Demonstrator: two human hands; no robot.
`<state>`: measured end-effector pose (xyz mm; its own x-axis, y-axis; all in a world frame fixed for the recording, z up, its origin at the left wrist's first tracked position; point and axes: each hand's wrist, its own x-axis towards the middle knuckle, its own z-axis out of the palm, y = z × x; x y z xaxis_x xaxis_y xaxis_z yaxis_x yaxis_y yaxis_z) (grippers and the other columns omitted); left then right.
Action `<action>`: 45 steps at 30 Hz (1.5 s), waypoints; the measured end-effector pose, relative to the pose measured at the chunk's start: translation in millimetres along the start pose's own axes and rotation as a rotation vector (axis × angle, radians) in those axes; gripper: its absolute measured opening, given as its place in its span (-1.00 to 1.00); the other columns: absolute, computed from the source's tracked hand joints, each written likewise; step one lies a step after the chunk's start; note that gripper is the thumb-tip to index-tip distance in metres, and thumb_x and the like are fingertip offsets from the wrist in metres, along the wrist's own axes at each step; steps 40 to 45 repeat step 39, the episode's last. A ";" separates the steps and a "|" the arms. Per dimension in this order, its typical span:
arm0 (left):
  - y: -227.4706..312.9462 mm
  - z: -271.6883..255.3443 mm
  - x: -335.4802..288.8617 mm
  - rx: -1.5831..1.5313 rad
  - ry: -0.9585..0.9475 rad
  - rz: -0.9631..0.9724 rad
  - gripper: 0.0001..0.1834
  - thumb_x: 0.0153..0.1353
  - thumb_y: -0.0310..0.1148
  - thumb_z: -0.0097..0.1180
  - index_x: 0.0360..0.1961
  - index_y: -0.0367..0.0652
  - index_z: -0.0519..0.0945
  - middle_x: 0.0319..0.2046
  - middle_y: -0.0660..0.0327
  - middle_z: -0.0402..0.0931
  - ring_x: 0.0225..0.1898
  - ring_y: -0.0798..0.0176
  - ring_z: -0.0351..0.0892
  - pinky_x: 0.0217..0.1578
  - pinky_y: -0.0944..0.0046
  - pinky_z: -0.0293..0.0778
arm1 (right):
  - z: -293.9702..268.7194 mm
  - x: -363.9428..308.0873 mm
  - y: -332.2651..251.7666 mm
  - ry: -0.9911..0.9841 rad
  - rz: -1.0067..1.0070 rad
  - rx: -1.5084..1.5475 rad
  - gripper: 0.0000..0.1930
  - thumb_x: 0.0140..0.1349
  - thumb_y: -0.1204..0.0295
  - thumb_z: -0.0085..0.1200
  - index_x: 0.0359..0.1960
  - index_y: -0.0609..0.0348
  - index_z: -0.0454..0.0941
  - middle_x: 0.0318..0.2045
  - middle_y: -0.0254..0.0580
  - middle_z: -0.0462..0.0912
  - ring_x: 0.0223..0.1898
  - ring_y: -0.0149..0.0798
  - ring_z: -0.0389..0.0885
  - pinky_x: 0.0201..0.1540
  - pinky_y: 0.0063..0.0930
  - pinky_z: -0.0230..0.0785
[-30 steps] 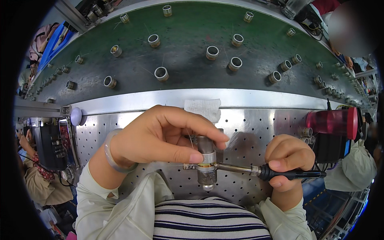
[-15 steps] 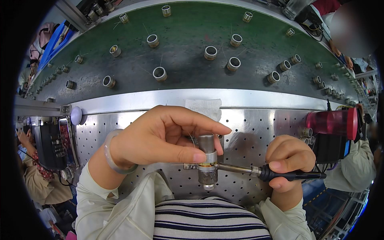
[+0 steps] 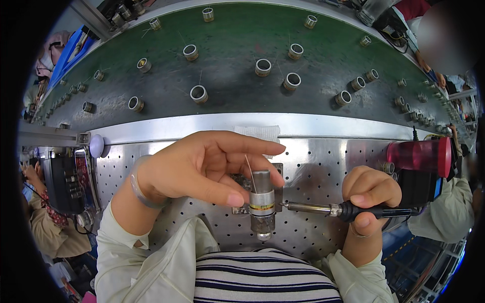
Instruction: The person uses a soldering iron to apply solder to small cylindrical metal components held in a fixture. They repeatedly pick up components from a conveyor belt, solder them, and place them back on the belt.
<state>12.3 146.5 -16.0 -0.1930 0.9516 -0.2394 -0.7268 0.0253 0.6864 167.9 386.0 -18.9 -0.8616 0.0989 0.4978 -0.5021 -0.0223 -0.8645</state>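
A metal ring (image 3: 262, 205) with a yellow band sits on an upright metal post in front of me, the post's rounded dark top (image 3: 261, 179) rising out of it. A thin wire (image 3: 250, 171) stands up from the ring's left side. My left hand (image 3: 207, 169) curves around the far left of the post, open, thumb and fingers apart; whether a fingertip touches the post I cannot tell. My right hand (image 3: 373, 194) grips the black handle of a soldering iron (image 3: 323, 209). The iron points left, its tip just right of the ring with a small gap.
Past a metal rail (image 3: 202, 125) runs a green conveyor belt (image 3: 237, 45) carrying many similar metal rings with wires. A white cloth (image 3: 257, 133) lies by the rail. On the right are a pink transparent container (image 3: 419, 155) and a few more rings. A perforated metal worktop (image 3: 313, 166) surrounds the post.
My left thumb has come off the ring to the left, and the fingers have spread. The soldering iron has drawn back to the right, its tip leaving the ring. Rings on the belt have shifted slightly left.
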 end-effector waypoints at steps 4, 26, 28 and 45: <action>-3.0 3.1 2.2 0.050 0.033 -0.035 -0.21 -0.10 -0.65 0.31 0.22 -0.44 0.26 -0.22 -0.07 0.56 -0.21 0.29 0.60 -0.31 0.54 0.55 | 3.8 -1.3 1.2 0.024 0.037 0.055 -0.74 -0.13 0.50 0.35 -0.38 0.33 0.57 -0.61 -0.14 0.56 -0.62 -0.24 0.51 -0.55 -0.51 0.31; -4.0 6.5 1.3 0.053 0.075 -0.021 -0.21 -0.08 -0.71 0.27 0.23 -0.45 0.23 -0.20 -0.14 0.55 -0.27 0.29 0.62 -0.28 0.52 0.57 | 1.6 1.0 1.4 -0.068 0.042 0.027 -0.73 -0.16 0.55 0.36 -0.38 0.35 0.58 -0.58 -0.11 0.58 -0.59 -0.22 0.54 -0.52 -0.49 0.35; -4.3 5.8 1.2 0.046 0.068 -0.019 -0.21 -0.07 -0.71 0.26 0.24 -0.45 0.22 -0.20 -0.14 0.55 -0.27 0.30 0.62 -0.27 0.52 0.57 | 1.1 1.8 1.5 -0.087 0.038 0.024 -0.73 -0.16 0.54 0.37 -0.38 0.34 0.58 -0.58 -0.12 0.58 -0.59 -0.22 0.54 -0.52 -0.49 0.35; -3.1 1.9 0.9 0.109 0.001 -0.032 -0.28 0.05 -0.61 0.25 0.26 -0.28 0.26 -0.13 0.02 0.57 -0.17 0.40 0.50 -0.32 0.51 0.51 | -2.6 4.8 0.1 -0.189 -0.027 -0.047 -0.70 -0.13 0.50 0.39 -0.33 0.30 0.58 -0.56 -0.14 0.58 -0.59 -0.24 0.53 -0.53 -0.47 0.35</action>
